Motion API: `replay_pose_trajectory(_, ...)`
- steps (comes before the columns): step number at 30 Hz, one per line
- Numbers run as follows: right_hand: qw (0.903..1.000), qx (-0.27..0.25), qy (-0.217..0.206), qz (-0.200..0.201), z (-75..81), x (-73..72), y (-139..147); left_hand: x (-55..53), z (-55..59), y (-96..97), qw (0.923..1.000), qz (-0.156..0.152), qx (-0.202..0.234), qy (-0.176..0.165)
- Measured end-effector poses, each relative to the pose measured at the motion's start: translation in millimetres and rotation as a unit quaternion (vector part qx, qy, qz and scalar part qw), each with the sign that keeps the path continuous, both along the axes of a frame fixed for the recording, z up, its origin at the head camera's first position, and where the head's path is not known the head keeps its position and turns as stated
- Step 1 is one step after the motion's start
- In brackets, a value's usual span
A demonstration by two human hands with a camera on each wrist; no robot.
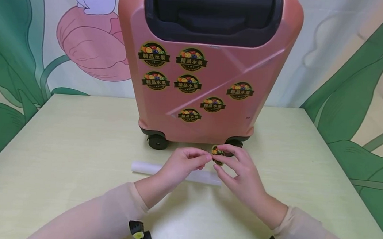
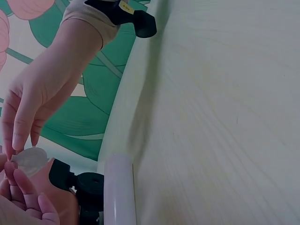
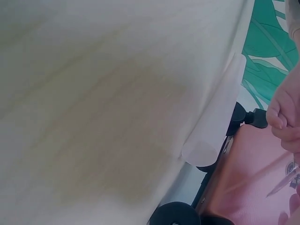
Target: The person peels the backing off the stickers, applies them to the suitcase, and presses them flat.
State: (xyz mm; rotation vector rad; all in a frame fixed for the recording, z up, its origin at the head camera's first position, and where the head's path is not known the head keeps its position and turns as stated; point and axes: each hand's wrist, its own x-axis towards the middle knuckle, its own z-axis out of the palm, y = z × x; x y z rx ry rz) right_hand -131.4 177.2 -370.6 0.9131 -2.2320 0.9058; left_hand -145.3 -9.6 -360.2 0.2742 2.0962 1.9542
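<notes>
In the head view, a fruit-label sticker [image 1: 218, 155] is held up between both hands, just in front of the suitcase's base. My left hand [image 1: 183, 164] pinches its left edge between thumb and forefinger. Curled fingers of my right hand [image 1: 245, 176] hold the sticker from the other side, partly covering its print. Its pale back, seen as a white disc [image 2: 32, 160], shows in the left wrist view beside the fingertips. Behind stands a pink suitcase [image 1: 217, 126], upright, with several matching round labels on its front, such as the upper-left label [image 1: 154, 54].
A white roll [image 1: 202, 177] lies across the table under the hands. The light wooden table [image 1: 61, 144] reaches back to a curtain [image 1: 313, 68] printed with plants. Black wheels [image 1: 158, 142] carry the suitcase, and a black handle recess [image 1: 213, 33] tops its front.
</notes>
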Motion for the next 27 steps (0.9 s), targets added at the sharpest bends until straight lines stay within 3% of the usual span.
replay_pose_trajectory(8, 0.9999, 0.012, -0.006, 0.005, -1.5, -1.2, -0.3, -3.2, -3.2, -0.3, 0.9995, 0.01, -0.027, 0.014)
replay_pose_trajectory(12, 0.9999, -0.005, -0.008, -0.004, 0.7, -2.6, 2.2, -5.2, -5.1, -1.4, 0.9988, 0.02, -0.038, 0.025)
replay_pose_trajectory(16, 0.9956, -0.051, -0.07, -0.037, 4.4, -5.3, 9.3, -8.6, -9.1, -3.1, 0.9981, 0.035, -0.035, 0.036)
replay_pose_trajectory(18, 0.9878, -0.075, -0.127, -0.051, 5.6, -7.2, 12.6, -9.6, -10.3, -4.1, 0.998, 0.043, -0.028, 0.036)
replay_pose_trajectory(22, 0.9582, -0.114, -0.253, -0.07, 5.6, -11.6, 17.4, -10.7, -10.5, -5.1, 0.9977, 0.049, -0.024, 0.039)
replay_pose_trajectory(25, 0.9415, -0.132, -0.3, -0.08, 5.2, -14.2, 19.1, -11.9, -10.2, -4.6, 0.9975, 0.047, -0.021, 0.05)
replay_pose_trajectory(27, 0.9388, -0.135, -0.306, -0.083, 5.6, -15.0, 19.1, -13.1, -10.3, -4.3, 0.9969, 0.046, -0.021, 0.06)
